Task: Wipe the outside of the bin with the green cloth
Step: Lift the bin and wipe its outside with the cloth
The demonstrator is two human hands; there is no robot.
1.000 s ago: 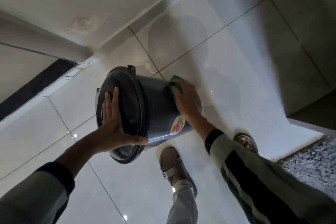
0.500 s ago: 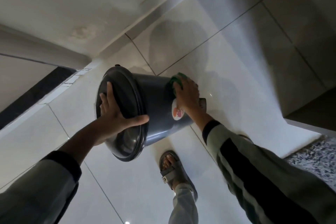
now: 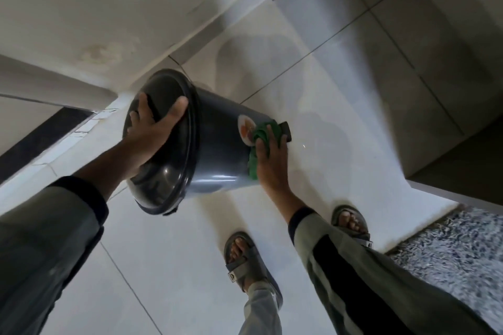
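A dark grey round bin (image 3: 217,149) with its lid on is tilted on its side above the white tiled floor, lid end towards me. A round orange-and-white sticker (image 3: 245,130) shows on its wall. My left hand (image 3: 151,133) lies spread over the lid and grips its rim, thumb on the upper edge. My right hand (image 3: 269,155) presses the green cloth (image 3: 262,141) flat against the bin's wall near the base, just right of the sticker. A small black pedal (image 3: 285,130) sticks out at the base beyond my fingers.
My two feet in grey sandals (image 3: 245,261) stand on the glossy white floor tiles (image 3: 340,144) below the bin. A speckled mat (image 3: 449,261) lies at the lower right. A wall (image 3: 95,8) runs behind the bin, and a grey tiled step (image 3: 422,35) rises at the upper right.
The bin has turned in my hands, bringing the sticker up to the top side. My right hand and the cloth slid down towards the base. My left hand shifted higher on the lid.
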